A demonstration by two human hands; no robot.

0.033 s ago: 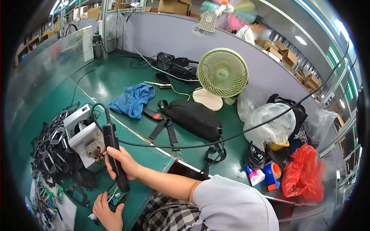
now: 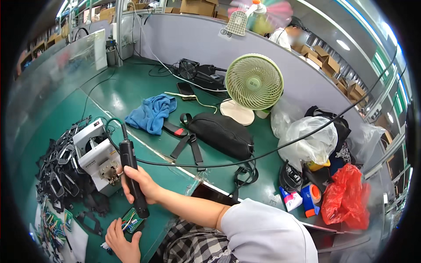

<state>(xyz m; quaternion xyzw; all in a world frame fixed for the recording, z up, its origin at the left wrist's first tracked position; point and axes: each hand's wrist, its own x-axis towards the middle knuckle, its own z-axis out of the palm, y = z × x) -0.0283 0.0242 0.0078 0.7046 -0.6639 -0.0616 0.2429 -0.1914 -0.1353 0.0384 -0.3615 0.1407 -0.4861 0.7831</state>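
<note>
My right hand (image 2: 142,184) is closed round a black electric screwdriver (image 2: 133,175), held upright with its cable rising from the top. The tool's lower end is over the right side of a green circuit board (image 2: 131,220) with thin coloured wires. My left hand (image 2: 122,242) holds the board by its left and lower edges, fingers on one side and thumb on the other. Just behind the right hand stands a white bench machine (image 2: 94,151) with a metal mechanism on its front. Whether the screwdriver's tip touches the board cannot be seen.
Black plastic frames (image 2: 59,171) are heaped at the left, beside wired circuit boards (image 2: 55,225). A blue cloth (image 2: 152,115), black waist bag (image 2: 219,135) and green fan (image 2: 253,83) stand farther back. Plastic bags (image 2: 309,138) lie right; the black cable (image 2: 245,165) crosses the bench.
</note>
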